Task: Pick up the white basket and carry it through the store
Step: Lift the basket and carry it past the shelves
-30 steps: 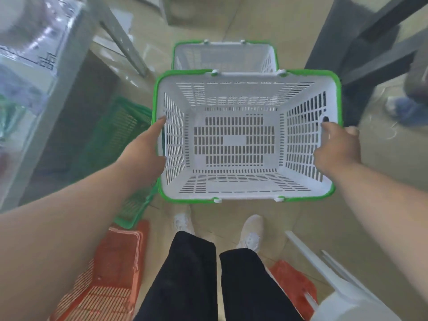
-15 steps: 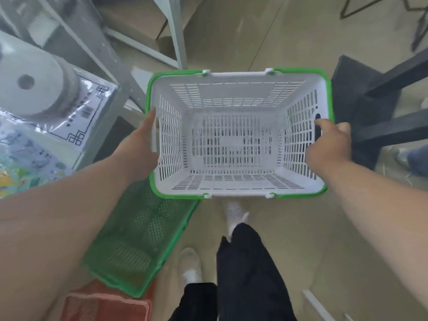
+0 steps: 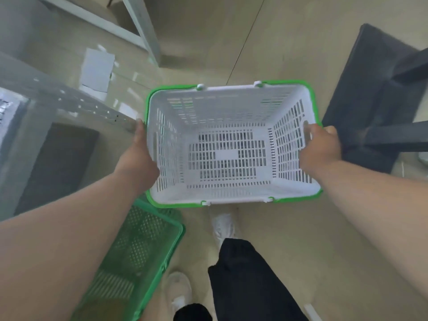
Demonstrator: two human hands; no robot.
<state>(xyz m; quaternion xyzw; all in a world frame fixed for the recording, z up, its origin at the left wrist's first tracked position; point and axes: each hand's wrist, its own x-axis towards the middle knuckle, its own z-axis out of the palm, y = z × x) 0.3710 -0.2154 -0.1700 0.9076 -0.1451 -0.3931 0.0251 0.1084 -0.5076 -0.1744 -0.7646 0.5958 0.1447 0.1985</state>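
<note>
The white basket (image 3: 227, 112) with a green rim is held up level in front of me, empty, above the beige floor. My left hand (image 3: 139, 156) grips its left wall, thumb over the rim. My right hand (image 3: 320, 149) grips the right wall, fingers curled through the side handle slot. My legs in black trousers and white shoes show below the basket, one foot ahead of the other.
A green basket (image 3: 139, 256) lies on the floor at my lower left. A grey metal shelf unit (image 3: 76, 105) runs along the left, its upright post (image 3: 143, 31) ahead. A dark stand with crossbars (image 3: 379, 96) sits close on the right. Open floor lies ahead between them.
I have walked forward with the basket held in both hands. The stack of baskets and the red baskets have dropped out of view; the green basket now lies behind left.
</note>
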